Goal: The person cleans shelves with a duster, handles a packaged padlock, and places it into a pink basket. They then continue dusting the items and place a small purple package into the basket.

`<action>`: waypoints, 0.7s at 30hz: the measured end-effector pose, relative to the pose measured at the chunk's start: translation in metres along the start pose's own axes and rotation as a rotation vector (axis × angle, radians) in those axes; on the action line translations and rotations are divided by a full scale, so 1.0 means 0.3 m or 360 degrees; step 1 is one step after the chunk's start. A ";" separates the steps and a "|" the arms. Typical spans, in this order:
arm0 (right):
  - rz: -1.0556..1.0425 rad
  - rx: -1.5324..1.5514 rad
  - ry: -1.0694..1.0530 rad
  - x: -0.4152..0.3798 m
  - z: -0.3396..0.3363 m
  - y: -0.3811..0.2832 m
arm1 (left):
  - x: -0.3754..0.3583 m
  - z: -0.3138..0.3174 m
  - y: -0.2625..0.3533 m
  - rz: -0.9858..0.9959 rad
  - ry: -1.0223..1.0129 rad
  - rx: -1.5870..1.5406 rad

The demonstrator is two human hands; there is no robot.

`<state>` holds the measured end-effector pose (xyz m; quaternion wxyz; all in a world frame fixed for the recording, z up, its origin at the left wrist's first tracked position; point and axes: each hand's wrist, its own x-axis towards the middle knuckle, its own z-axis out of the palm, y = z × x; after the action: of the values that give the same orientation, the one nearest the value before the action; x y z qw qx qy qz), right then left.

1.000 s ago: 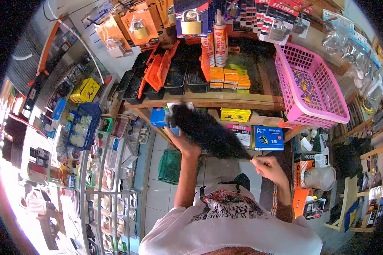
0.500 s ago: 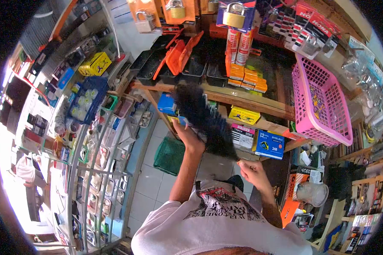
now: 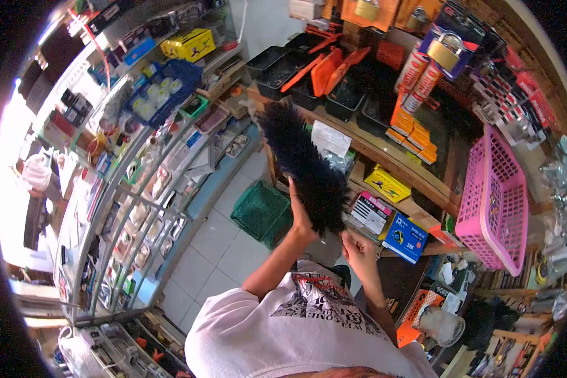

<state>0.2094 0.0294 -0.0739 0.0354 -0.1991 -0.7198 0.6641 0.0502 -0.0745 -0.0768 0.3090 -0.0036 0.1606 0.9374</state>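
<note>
A black feather duster [image 3: 302, 160] slants across the middle of the view, its fluffy head towards the upper left. My right hand [image 3: 360, 251] is closed around its lower end. My left hand [image 3: 301, 217] is against the duster's left side, one finger or thumb stretched upward along the feathers. The rest of the left fingers are hidden behind the black feathers, so I cannot see whether they hold anything. Close by on the wooden shelf are a yellow box [image 3: 387, 183], a pink-and-white box [image 3: 370, 212] and a blue box [image 3: 404, 237].
Black trays [image 3: 280, 69] with orange tools stand on the upper shelf. A pink basket [image 3: 493, 201] is at the right. On the floor sits a green basket [image 3: 261, 214]. A glass case with metal bars [image 3: 138, 195] runs along the left, with a blue basket [image 3: 186, 79] beyond it.
My view has turned, shifting the shelves rightward. The duster, blurred before, is now sharper and uncovers white paper on the shelf. Both hands have stayed near it.
</note>
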 end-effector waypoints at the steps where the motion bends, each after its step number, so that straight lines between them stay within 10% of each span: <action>1: -0.0050 -0.0033 -0.0037 0.009 0.006 0.011 | 0.004 -0.006 0.033 0.0074 0.0060 0.0023; 8: 0.0128 -0.0103 -0.0301 -0.069 -0.046 0.198 | 0.001 -0.020 0.338 0.0408 0.0230 -0.0018; 14: 0.0216 0.0086 -0.0302 -0.014 0.017 0.111 | -0.043 -0.022 0.202 0.0213 0.0613 0.0075; 21: 0.0414 0.0121 -0.0398 -0.020 -0.023 0.148 | -0.032 -0.063 0.341 0.0365 0.0373 0.0053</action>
<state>0.2276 0.0356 -0.1148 -0.1331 -0.2050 -0.6611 0.7094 -0.0031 -0.1633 -0.0631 0.1790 -0.0894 0.2105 0.9569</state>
